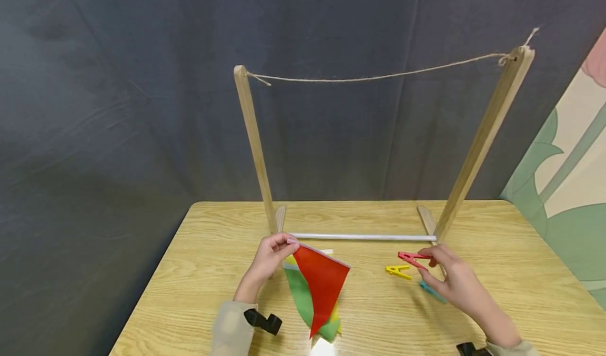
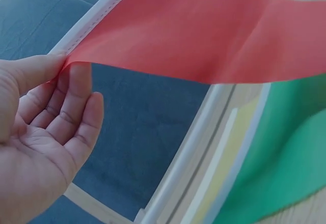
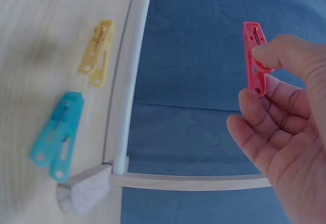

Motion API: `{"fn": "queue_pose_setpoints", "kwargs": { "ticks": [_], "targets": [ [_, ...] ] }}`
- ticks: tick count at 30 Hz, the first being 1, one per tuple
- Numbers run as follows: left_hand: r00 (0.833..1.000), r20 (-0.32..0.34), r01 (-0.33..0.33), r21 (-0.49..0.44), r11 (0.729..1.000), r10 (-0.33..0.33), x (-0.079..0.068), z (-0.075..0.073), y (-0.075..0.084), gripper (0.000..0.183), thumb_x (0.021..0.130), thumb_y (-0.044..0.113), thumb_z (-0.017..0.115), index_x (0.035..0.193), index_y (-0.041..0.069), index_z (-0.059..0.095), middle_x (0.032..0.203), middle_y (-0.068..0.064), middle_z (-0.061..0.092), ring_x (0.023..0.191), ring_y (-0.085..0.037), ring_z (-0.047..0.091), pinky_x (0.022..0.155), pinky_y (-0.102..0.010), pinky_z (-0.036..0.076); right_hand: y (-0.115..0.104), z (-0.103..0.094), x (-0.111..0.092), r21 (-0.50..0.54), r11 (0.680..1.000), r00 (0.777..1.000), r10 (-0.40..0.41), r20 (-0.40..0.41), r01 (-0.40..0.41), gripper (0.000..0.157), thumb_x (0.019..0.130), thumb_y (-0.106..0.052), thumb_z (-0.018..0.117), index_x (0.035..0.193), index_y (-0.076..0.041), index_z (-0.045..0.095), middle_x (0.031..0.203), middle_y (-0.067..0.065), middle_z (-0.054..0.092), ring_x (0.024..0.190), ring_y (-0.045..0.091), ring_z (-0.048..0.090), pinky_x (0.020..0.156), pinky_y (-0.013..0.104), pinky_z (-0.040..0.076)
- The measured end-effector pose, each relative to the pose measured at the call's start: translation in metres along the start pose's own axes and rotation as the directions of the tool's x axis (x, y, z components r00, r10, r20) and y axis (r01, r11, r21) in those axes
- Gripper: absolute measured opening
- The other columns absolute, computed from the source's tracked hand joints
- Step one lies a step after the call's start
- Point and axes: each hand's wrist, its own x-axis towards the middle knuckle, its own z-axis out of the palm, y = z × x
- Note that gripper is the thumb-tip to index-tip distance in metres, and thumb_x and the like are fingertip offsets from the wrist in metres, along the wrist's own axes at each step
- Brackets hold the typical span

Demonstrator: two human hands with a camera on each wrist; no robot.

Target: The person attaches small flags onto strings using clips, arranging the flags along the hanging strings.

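Note:
My left hand [image 1: 273, 253] pinches the corner of a red pennant [image 1: 323, 282] by its white stitched edge, between thumb and fingers. The pennant hangs point down over green [image 1: 298, 293] and yellow pennants that lie on the table. In my right hand [image 1: 450, 277] is a red clothespin [image 1: 413, 258], pinched by its handle ends between thumb and fingers, held above the table. Below it lie a yellow clothespin [image 1: 399, 272] and a blue clothespin [image 1: 433, 292], the latter partly behind the hand in the head view.
A wooden frame stands at the back, with a left post [image 1: 251, 130], a taller-looking right post [image 1: 487, 135] and a white bar [image 1: 364, 236] low between them. Twine [image 1: 341, 80] runs between the post tops, sagging slightly. Dark curtain [image 1: 142, 109] hangs behind the wooden table [image 1: 189, 293].

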Motion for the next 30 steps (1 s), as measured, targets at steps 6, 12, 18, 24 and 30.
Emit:
{"fn": "queue_pose_setpoints", "kwargs": {
  "ticks": [6,12,18,24,30],
  "targets": [
    [0.999,-0.03,-0.02,-0.052,0.998,0.018,0.007,0.007,0.008,0.019,0.087,-0.005,0.061,0.096,-0.021,0.055,0.081,0.004,0.062,0.071,-0.007,0.059,0.071,-0.021,0.052,0.0,-0.01,0.011,-0.021,1.0,1.0,-0.003,-0.006,0.003,0.044,0.093,-0.044,0.047,0.095,-0.003,0.063,0.081,-0.005,0.054,0.065,0.005,0.046,0.05,0.012,0.034],
    [0.999,-0.038,-0.016,-0.054,0.998,0.014,0.012,0.014,0.016,0.019,0.087,-0.004,0.061,0.096,-0.019,0.055,0.082,0.003,0.063,0.072,-0.007,0.06,0.072,-0.022,0.052,0.001,-0.019,0.019,-0.018,1.0,1.0,-0.004,-0.005,0.004,0.042,0.092,-0.043,0.051,0.096,-0.003,0.063,0.079,-0.006,0.052,0.063,0.002,0.041,0.048,0.01,0.029],
    [0.999,-0.032,0.007,-0.06,0.998,-0.009,0.019,0.021,0.026,0.019,0.087,-0.002,0.062,0.096,-0.017,0.056,0.084,0.003,0.063,0.075,-0.008,0.059,0.075,-0.022,0.052,0.001,-0.027,0.023,-0.046,0.999,1.0,-0.017,-0.019,0.016,0.047,0.091,-0.048,0.046,0.094,-0.004,0.064,0.077,-0.005,0.052,0.063,0.003,0.043,0.049,0.012,0.03],
    [1.0,-0.016,-0.017,-0.062,0.998,0.016,0.026,0.027,0.033,0.018,0.087,-0.003,0.061,0.095,-0.018,0.056,0.082,0.004,0.063,0.072,-0.008,0.06,0.073,-0.022,0.052,0.001,-0.034,0.029,-0.052,0.998,1.0,-0.027,-0.015,0.026,0.045,0.091,-0.047,0.047,0.093,-0.005,0.064,0.078,-0.006,0.054,0.063,0.003,0.044,0.048,0.013,0.032],
    [0.999,-0.022,-0.033,-0.089,0.995,0.031,0.027,0.032,0.034,0.018,0.086,-0.005,0.061,0.095,-0.019,0.054,0.082,0.005,0.063,0.071,-0.008,0.06,0.071,-0.023,0.053,0.002,-0.039,0.034,-0.04,0.999,1.0,-0.027,0.003,0.028,0.044,0.091,-0.047,0.048,0.096,-0.006,0.064,0.078,-0.005,0.054,0.058,-0.002,0.035,0.046,0.009,0.026]
  ]
}}
